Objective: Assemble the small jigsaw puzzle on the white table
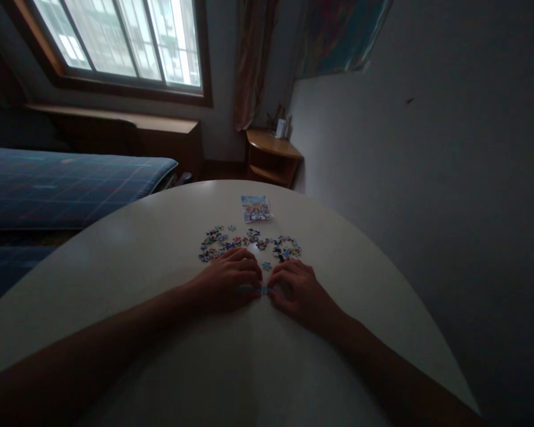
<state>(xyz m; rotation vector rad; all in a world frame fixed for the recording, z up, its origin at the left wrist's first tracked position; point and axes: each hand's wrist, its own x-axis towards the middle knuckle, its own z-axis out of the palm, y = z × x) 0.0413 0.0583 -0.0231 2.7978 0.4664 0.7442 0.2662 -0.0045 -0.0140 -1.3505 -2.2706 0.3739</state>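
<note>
Low over the round table, my left hand [229,279] and my right hand [297,292] meet with fingertips almost touching. Between them are light-blue jigsaw puzzle pieces [264,290], small and partly covered by the fingers. My left hand is closed on the left end of these pieces, its fingers curled. Thumb and fingers of my right hand pinch at the right end. Whether the pieces are locked together I cannot tell. One loose blue puzzle piece [266,266] lies just beyond the fingertips. Behind the hands is a scattered pile of multicoloured puzzle pieces [211,240].
A printed picture packet [256,209] lies on the white table [169,237] past the pieces. More pieces [289,244] lie beyond my right hand. A plaid mattress [71,187] is to the left, a wooden corner shelf [273,145] behind, a wall [382,160] at the right.
</note>
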